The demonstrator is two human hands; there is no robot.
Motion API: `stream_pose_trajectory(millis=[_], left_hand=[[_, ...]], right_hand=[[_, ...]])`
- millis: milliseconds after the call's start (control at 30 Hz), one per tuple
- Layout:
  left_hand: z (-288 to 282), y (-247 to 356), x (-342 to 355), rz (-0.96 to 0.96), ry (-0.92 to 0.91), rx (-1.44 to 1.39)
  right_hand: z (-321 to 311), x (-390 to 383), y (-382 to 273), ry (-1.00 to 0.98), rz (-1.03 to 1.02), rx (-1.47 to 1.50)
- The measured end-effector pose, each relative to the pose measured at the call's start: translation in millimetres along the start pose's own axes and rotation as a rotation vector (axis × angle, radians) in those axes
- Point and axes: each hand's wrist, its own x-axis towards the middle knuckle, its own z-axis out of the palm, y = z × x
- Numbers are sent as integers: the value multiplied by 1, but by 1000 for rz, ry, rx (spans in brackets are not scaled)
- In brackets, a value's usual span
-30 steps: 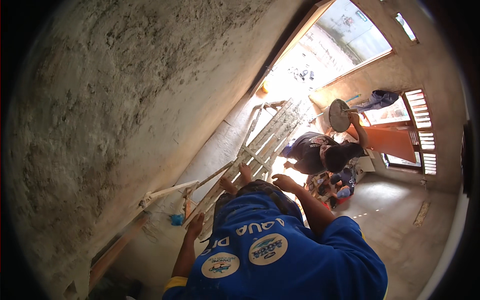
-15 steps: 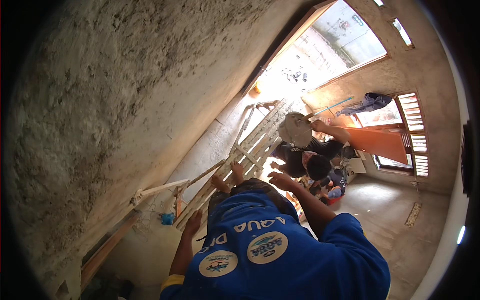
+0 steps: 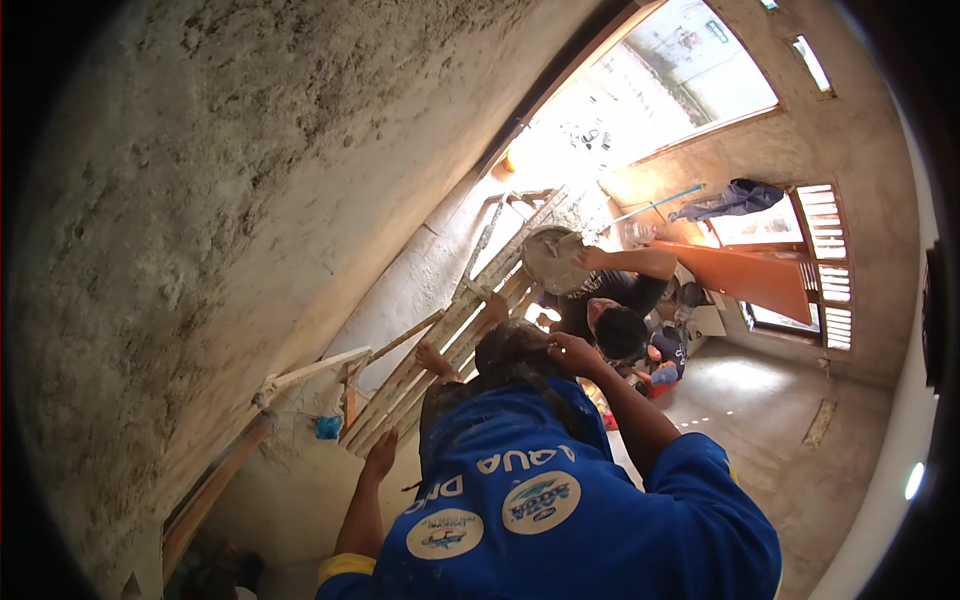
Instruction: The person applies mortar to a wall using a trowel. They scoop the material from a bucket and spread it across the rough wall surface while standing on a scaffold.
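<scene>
My left hand (image 3: 380,450) hangs beside the wooden plank platform (image 3: 385,400), fingers slightly bent and apart, with nothing visible in them. My right hand (image 3: 572,355) is raised against the dark shorts (image 3: 510,350) below my blue shirt, fingers pinched on something too small to make out. My bare feet (image 3: 435,360) are on the planks, one farther forward. Just beyond them, a co-worker in a dark shirt (image 3: 620,290) grips a round, cement-crusted grey basin (image 3: 550,265) by their raised hand.
The rough plastered wall (image 3: 200,220) rises at my left. Below right, another person (image 3: 668,350) crouches among clutter on the concrete floor (image 3: 750,420). An orange board (image 3: 740,280) leans by a window with dark cloth (image 3: 730,200). A bright doorway opens above; a blue bag (image 3: 328,425) lies lower left.
The co-worker's basin has swung left and down toward the platform. My feet have shifted, one forward and one outward. My right hand has drawn back to the shorts and its fingers have closed.
</scene>
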Motion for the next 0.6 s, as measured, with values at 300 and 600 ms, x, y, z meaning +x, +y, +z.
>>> stream_pose_trajectory(millis=[300,600], left_hand=[[61,115,-12,-267,2,-219],[183,169,9,-282,-12,49]], right_hand=[[-13,91,67,-244,-100,-78],[-32,240,173,-127,89,-227]])
